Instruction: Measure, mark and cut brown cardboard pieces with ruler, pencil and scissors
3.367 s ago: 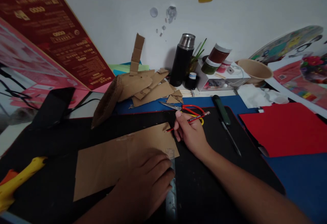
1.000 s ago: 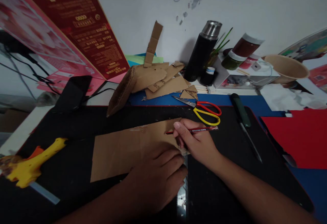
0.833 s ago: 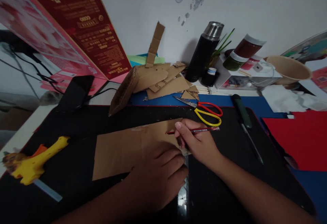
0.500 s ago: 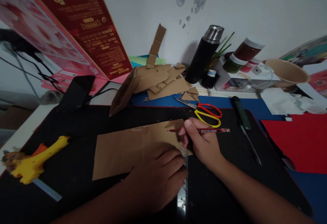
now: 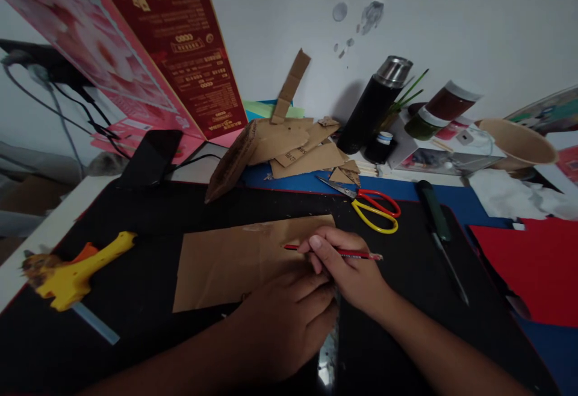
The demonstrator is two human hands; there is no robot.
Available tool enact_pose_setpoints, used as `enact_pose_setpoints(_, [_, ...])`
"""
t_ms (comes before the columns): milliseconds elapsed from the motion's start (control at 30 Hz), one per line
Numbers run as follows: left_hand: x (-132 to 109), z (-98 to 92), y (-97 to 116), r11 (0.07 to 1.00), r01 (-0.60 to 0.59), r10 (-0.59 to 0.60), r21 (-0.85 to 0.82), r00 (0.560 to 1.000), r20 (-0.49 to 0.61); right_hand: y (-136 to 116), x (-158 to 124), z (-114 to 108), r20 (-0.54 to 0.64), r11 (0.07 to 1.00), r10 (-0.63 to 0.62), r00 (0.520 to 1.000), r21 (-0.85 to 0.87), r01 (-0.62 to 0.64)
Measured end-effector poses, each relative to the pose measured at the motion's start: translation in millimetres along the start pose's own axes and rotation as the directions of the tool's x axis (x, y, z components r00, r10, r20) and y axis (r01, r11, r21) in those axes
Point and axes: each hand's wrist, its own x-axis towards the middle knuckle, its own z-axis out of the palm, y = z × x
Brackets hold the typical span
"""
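In the head view a flat brown cardboard piece (image 5: pixel 221 263) lies on the black mat. My left hand (image 5: pixel 289 324) rests over its right part, fingers bent and pressed together on a clear ruler (image 5: pixel 327 363). The ruler's near end sticks out below the hand; its far part is mostly hidden under my hands. Just above and to the right, my right hand (image 5: pixel 343 263) is closed around a red pencil (image 5: pixel 359 254). The pencil lies almost level, its tip pointing left over the cardboard.
Scissors (image 5: pixel 377 209) with red and yellow handles lie behind my right hand. A yellow glue gun (image 5: pixel 76 275) is at the left, a green-handled screwdriver-like tool (image 5: pixel 436 215) at the right. Cardboard scraps (image 5: pixel 311 158), a black flask (image 5: pixel 372 107) and red paper (image 5: pixel 533 269) stand or lie around.
My right hand with the pencil has moved down and left, closer to my left hand. The camera view has shifted slightly; the left hand stays on the ruler.
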Motion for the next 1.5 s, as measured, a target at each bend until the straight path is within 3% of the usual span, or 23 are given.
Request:
enact_pose_setpoints(233, [2.6,-2.9,-0.2,1.0,-0.009,0.009,0.018,1.0,-0.024,0.4,0.3,1.3,-0.011,1.0,0.017,1.0,-0.014,-0.017])
enact_pose_setpoints(667, [0.7,-1.0,-0.9,0.999,0.026,-0.022,-0.042,0.996,0.089,-1.4,1.6,1.7,0.007,0.998,0.029,1.0,-0.061,-0.028])
enact_pose_setpoints(933, [2.2,-2.2,-0.6,0.999,0.019,-0.017,-0.039,0.999,0.039,-1.8,1.8,3.1,-0.002,0.997,0.021,1.0,-0.073,-0.021])
enact_pose_setpoints(1300, [0.3,-0.7,-1.6,1.0,0.015,-0.014,-0.012,0.995,0.097,-4.1,2.6,2.8,-0.01,0.995,0.015,1.0,-0.102,-0.016])
enact_pose_setpoints(1500, [2.9,-2.6,-1.4,1.0,0.004,-0.004,0.003,0.999,0.048,-4.2,3.2,2.6,-0.004,0.996,0.016,1.0,-0.093,-0.016])
